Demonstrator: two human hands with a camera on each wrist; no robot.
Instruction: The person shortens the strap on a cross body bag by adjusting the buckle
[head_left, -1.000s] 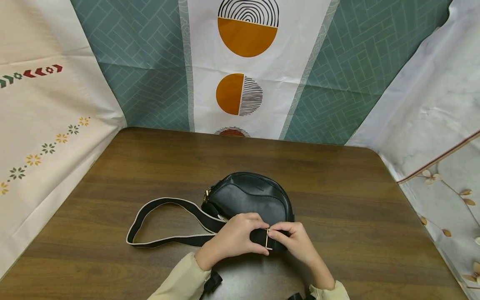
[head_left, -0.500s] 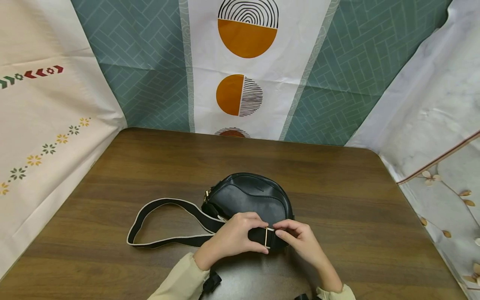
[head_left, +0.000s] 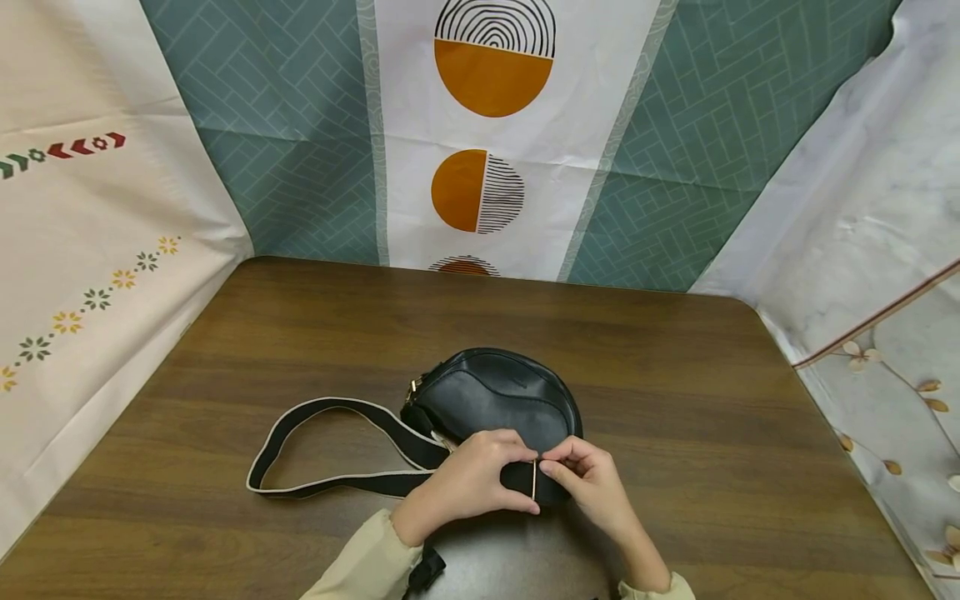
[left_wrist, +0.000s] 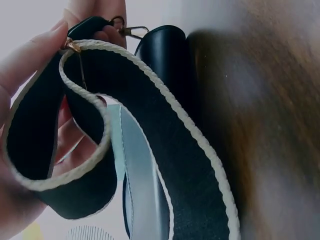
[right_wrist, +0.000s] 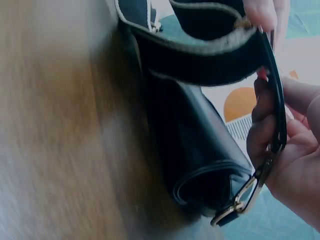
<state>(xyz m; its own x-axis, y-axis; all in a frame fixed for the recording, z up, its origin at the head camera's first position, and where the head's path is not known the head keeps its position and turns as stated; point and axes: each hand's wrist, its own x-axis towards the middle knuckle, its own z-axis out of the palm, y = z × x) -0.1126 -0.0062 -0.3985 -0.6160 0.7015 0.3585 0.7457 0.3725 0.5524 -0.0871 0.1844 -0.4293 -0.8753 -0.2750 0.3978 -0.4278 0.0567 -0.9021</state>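
Note:
A black half-round shoulder bag [head_left: 517, 392] sits on the wooden table, joined to a black strap with cream edging [head_left: 375, 482]. My left hand [head_left: 468, 479] grips the strap at its gold slider buckle [head_left: 534, 481], thumb below and fingers above. Just right of the buckle, my right hand [head_left: 600, 487] pinches the strap end between thumb and fingertips. In the left wrist view the strap [left_wrist: 190, 150] doubles into a small loop by the buckle. A gold snap hook [right_wrist: 255, 187] links the strap to the bag's side in the right wrist view.
The rest of the strap lies in a wide loop on the table [head_left: 675, 375] to the left. Patterned cloths [head_left: 300, 125] hang behind the table and along both sides. A dark wrist band [head_left: 426, 571] shows below the left sleeve.
My right hand shifted slightly right along the strap end, then came back left to the buckle. My left hand keeps its grip, and the bag has hardly moved.

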